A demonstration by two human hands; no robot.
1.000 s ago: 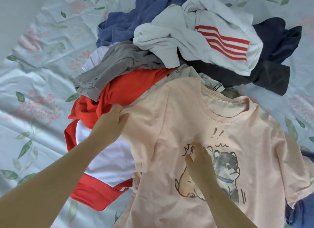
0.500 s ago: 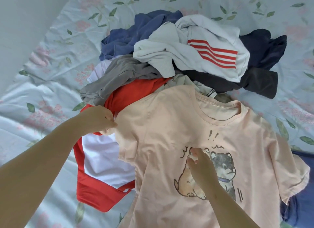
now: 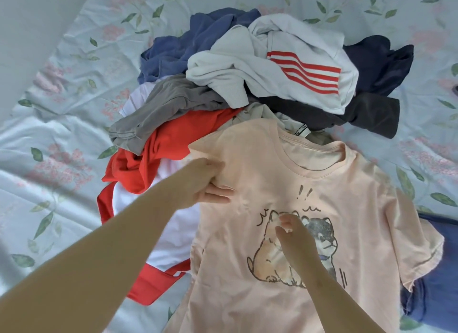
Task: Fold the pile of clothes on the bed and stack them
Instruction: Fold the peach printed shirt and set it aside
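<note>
The peach T-shirt (image 3: 285,233) lies face up on the bed (image 3: 49,134), collar away from the person and hem toward them, so its long axis runs near to far. The left hand (image 3: 205,184) has its grip closed on the shirt's left shoulder and folded-in sleeve, with the thumb on top and the fingers tucked beneath the cloth. Nearly all of the shirt lies to the right of that grip and toward the person. The right hand (image 3: 295,236) rests at the middle of the chest, on the printed dog, with thumb and forefinger narrowed as if pinching the fabric; whether cloth is truly caught between them I cannot tell.

The left hand is the nearer one to the side edge, so folding that side across toward the centre line looks like the coming move, with the right hand marking the crease.

Beyond the left grip the unfolded pile (image 3: 247,72) crowds close, and the red and white garment (image 3: 153,164) lies just under and to the left of it, touching the shirt's edge. The shirt's far sleeve lies over a blue garment (image 3: 431,283) at its right edge. Open bed sheet shows mainly to the far left, beyond the red and white garment.
</note>
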